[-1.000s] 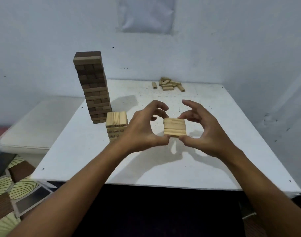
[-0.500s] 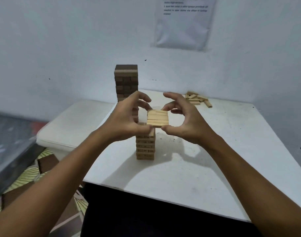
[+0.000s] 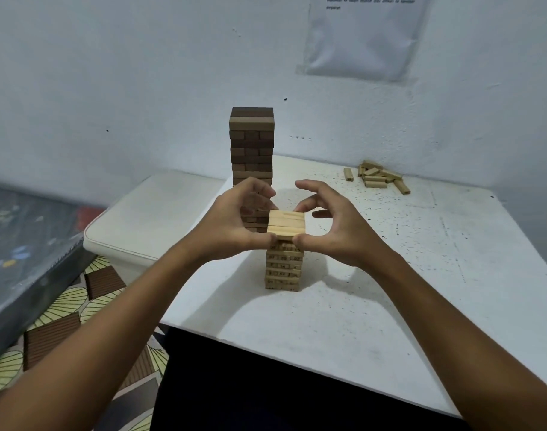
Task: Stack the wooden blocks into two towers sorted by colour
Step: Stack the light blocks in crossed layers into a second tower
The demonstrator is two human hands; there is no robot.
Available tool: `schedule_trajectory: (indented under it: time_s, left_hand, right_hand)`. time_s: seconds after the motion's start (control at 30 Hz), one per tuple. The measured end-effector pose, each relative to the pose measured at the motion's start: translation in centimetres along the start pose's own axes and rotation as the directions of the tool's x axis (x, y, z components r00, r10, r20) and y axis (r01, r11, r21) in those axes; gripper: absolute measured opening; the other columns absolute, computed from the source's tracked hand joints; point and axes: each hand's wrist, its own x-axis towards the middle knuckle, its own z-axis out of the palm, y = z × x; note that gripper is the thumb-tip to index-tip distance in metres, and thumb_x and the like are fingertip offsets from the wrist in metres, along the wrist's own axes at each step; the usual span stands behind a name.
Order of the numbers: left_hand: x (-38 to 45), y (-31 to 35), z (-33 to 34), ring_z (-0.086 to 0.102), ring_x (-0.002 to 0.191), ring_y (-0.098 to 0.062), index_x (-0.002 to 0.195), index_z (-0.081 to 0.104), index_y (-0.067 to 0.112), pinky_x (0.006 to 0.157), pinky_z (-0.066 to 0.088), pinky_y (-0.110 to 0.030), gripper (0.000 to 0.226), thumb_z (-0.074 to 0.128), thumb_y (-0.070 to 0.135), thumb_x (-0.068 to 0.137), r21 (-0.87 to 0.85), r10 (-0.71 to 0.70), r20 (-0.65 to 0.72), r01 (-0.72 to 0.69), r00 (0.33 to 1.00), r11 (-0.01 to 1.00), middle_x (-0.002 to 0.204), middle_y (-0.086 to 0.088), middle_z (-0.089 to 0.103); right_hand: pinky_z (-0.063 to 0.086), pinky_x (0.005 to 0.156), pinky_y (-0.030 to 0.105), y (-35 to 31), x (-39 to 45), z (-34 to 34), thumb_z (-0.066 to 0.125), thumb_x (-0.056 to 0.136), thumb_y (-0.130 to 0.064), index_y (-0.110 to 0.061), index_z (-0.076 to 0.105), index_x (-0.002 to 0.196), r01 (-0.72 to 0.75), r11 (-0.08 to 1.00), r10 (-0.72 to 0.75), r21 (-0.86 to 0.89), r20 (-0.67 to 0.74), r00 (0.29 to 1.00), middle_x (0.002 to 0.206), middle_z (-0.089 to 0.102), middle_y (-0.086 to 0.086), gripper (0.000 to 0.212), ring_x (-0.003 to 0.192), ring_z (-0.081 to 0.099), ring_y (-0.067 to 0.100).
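A flat row of three light wooden blocks [image 3: 286, 223] sits level at the top of the short light tower [image 3: 283, 269] in the middle of the white table [image 3: 421, 275]; whether it rests on the tower I cannot tell. My left hand [image 3: 234, 222] pinches the row's left side between thumb and fingers. My right hand [image 3: 331, 228] pinches its right side the same way. Behind them stands the tall dark brown tower [image 3: 252, 144], its lower part hidden by my left hand.
A loose pile of light blocks [image 3: 379, 177] lies at the table's far right, near the wall. A white cushioned seat [image 3: 147, 219] stands left of the table. Patterned floor tiles and a dark mattress edge lie at the far left.
Both hands carried the row of three light blocks left from above the bare table and lowered it onto the top of the light tower. The camera view turned left.
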Motion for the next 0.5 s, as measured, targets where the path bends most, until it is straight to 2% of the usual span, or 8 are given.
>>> schedule_trajectory:
  time_s: [0.2,0.43,0.5]
  left_hand:
    - [-0.05,-0.41,0.19,0.060,0.105,0.002,0.107,0.050,0.036,0.088,0.052,-0.017,0.055,0.081,0.034,0.061,-0.016,-0.008,0.003,0.008,1.000,1.000,0.106,0.014,0.066]
    - [-0.35,-0.50,0.22,0.060,0.104,0.005,0.108,0.050,0.038,0.087,0.052,-0.016,0.059,0.077,0.048,0.056,-0.023,-0.018,0.007,0.018,1.000,1.000,0.108,0.017,0.065]
    - [-0.42,-0.53,0.17,0.061,0.104,0.003,0.109,0.050,0.037,0.087,0.052,-0.015,0.060,0.078,0.047,0.057,-0.028,-0.018,0.010,0.018,1.000,0.999,0.108,0.015,0.066]
  right_hand:
    - [0.046,0.096,0.025,0.08,-0.05,0.17,0.073,0.064,-0.031,-0.028,0.042,0.140,-0.019,1.000,0.019,-0.017,0.007,1.000,0.105,0.064,-0.011,0.083,0.110,0.056,0.005]
    - [0.047,0.094,0.024,0.18,-0.05,0.30,0.074,0.063,-0.032,-0.025,0.041,0.142,-0.023,1.000,0.024,-0.017,0.012,1.000,0.105,0.063,-0.011,0.086,0.111,0.056,0.009]
    - [0.046,0.093,0.023,0.20,-0.03,0.38,0.074,0.063,-0.032,-0.024,0.041,0.143,-0.020,1.000,0.020,-0.016,0.012,1.000,0.106,0.063,-0.009,0.087,0.111,0.055,0.010]
